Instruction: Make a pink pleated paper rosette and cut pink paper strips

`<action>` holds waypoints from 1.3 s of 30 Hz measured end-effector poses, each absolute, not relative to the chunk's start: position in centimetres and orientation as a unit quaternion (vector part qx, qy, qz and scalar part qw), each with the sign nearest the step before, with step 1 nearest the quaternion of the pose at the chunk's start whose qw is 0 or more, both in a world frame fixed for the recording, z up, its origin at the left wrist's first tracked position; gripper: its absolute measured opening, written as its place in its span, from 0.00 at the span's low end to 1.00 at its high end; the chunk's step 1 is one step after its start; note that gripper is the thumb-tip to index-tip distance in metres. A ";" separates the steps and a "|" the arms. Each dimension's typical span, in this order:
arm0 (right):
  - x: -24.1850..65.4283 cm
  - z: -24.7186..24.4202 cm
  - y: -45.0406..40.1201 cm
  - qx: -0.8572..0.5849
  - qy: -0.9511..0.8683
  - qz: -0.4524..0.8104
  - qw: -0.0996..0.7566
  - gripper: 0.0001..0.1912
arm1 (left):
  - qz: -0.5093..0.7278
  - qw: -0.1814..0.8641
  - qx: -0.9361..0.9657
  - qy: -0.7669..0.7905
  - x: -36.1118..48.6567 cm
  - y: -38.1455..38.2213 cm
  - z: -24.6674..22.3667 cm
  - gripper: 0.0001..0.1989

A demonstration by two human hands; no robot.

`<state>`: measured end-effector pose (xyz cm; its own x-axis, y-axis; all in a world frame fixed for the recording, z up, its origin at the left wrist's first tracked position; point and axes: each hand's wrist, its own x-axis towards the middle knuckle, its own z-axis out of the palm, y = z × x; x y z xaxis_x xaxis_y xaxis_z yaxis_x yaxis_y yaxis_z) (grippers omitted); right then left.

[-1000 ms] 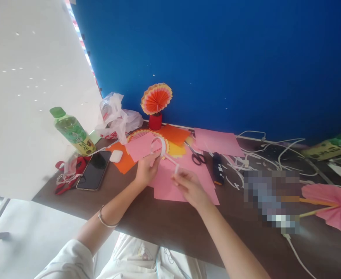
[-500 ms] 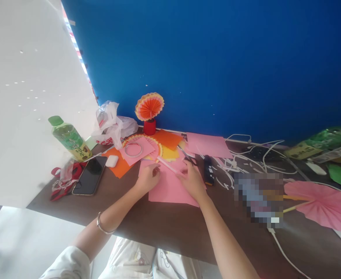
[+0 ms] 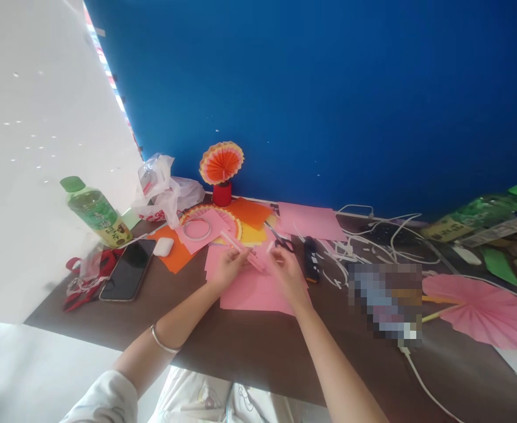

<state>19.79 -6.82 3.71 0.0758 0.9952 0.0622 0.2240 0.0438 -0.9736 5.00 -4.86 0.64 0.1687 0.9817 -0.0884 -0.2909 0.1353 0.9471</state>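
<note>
A narrow folded strip of pink paper (image 3: 257,262) is held slantwise in my left hand (image 3: 227,270), its fingers closed around the middle. My right hand (image 3: 288,277) is beside the strip's lower end, thumb and fingers pinched together. A small pale bit shows at those fingertips, too small to name. Below both hands lies a stack of pink paper sheets (image 3: 254,295). Just beyond my right hand are dark-handled scissors (image 3: 282,242), blades pointing away, over yellow paper (image 3: 252,234).
Behind stands a pleated orange paper flower (image 3: 222,163) in a red pot (image 3: 222,194). Leftward are a phone (image 3: 128,270), a white case (image 3: 163,247) and a green-capped bottle (image 3: 97,214). Rightward lie a black cutter-like tool (image 3: 311,259), white paper scraps and cables, and a pink pleated fan (image 3: 483,308).
My left hand has lifted the pink strip up off the sheets. My right hand has moved off the strip and now pinches a small pale bit. The view has shifted slightly.
</note>
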 end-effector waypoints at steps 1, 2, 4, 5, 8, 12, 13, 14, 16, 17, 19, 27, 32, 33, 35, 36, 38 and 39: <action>20.1 3.9 -6.8 -0.558 -0.565 0.403 0.456 0.14 | 0.495 0.649 0.418 0.399 4.7 -4.7 0.6 0.20; 20.3 4.1 -6.8 -0.545 -0.588 0.419 0.427 0.15 | 0.489 0.659 0.415 0.393 4.5 -4.5 0.5 0.21; 20.6 4.2 -6.8 -0.510 -0.626 0.460 0.369 0.17 | 0.483 0.667 0.414 0.388 4.1 -4.2 0.6 0.20; 20.6 4.1 -6.9 -0.499 -0.637 0.472 0.350 0.17 | 0.481 0.669 0.414 0.387 4.0 -4.2 0.7 0.20; 20.2 3.7 -7.1 -0.501 -0.648 0.466 0.335 0.19 | 0.466 0.676 0.418 0.390 4.0 -4.3 1.0 0.18; 19.8 3.0 -7.1 -0.515 -0.653 0.451 0.324 0.20 | 0.433 0.693 0.418 0.397 4.1 -4.5 1.2 0.17; 19.8 2.9 -7.0 -0.516 -0.656 0.449 0.321 0.21 | 0.429 0.697 0.415 0.398 4.2 -4.5 1.2 0.16; 19.8 2.9 -7.0 -0.516 -0.658 0.447 0.318 0.21 | 0.428 0.700 0.412 0.398 4.2 -4.5 1.2 0.15; 19.8 3.0 -7.0 -0.516 -0.663 0.445 0.311 0.21 | 0.429 0.700 0.413 0.395 4.2 -4.5 1.1 0.14; 19.8 3.0 -7.0 -0.516 -0.665 0.445 0.307 0.21 | 0.430 0.697 0.417 0.394 4.2 -4.5 1.0 0.14; 19.7 3.1 -6.9 -0.514 -0.667 0.448 0.300 0.22 | 0.428 0.689 0.432 0.395 4.1 -4.4 0.9 0.15; 19.5 2.9 -6.9 -0.509 -0.666 0.445 0.314 0.24 | 0.418 0.685 0.458 0.383 4.2 -4.4 0.6 0.18; 19.5 2.7 -6.9 -0.515 -0.667 0.435 0.317 0.23 | 0.419 0.678 0.467 0.383 4.2 -4.4 0.3 0.19; 19.5 2.6 -6.9 -0.515 -0.667 0.435 0.315 0.23 | 0.421 0.676 0.469 0.381 4.2 -4.4 0.1 0.19; 19.5 2.5 -6.8 -0.516 -0.669 0.437 0.309 0.22 | 0.423 0.674 0.474 0.377 4.2 -4.3 -0.2 0.19; 19.5 2.5 -6.8 -0.516 -0.669 0.437 0.306 0.22 | 0.423 0.671 0.478 0.379 4.1 -4.3 -0.3 0.19; 19.5 2.4 -6.8 -0.519 -0.671 0.436 0.302 0.22 | 0.419 0.654 0.492 0.392 4.1 -4.3 -0.5 0.17; 19.5 2.4 -6.8 -0.521 -0.672 0.433 0.301 0.21 | 0.417 0.642 0.502 0.401 4.0 -4.3 -0.5 0.17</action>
